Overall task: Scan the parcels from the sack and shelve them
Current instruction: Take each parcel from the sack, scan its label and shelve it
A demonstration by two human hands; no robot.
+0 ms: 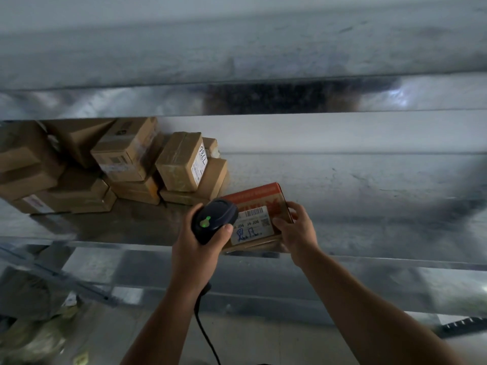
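Orange-and-brown parcel [259, 214] lies flat at the front edge of the metal shelf [369, 180], white shipping label [251, 226] up, barcode strip and "J4-J06" readable, blue handwriting below. Right hand [295, 227] grips the parcel's right end, thumb on top by the label, fingers curled round the far edge. Left hand [200, 246] is clenched around the black barcode scanner [214, 219]; its head sits over the label's left part, green light lit on its back, cable [204, 327] trailing down between the forearms.

Step, as I judge it: scanning this parcel, already at its shelf spot. A green light may mean a good read; can't confirm.

Next move likely: lift scanner away, push parcel back toward the stack of cardboard boxes [126, 169] just left and behind, one marked "7786" [201, 156]. Needs a slide, not a lift; keep label facing up. The sack isn't identifiable; lower left is blurred clutter.
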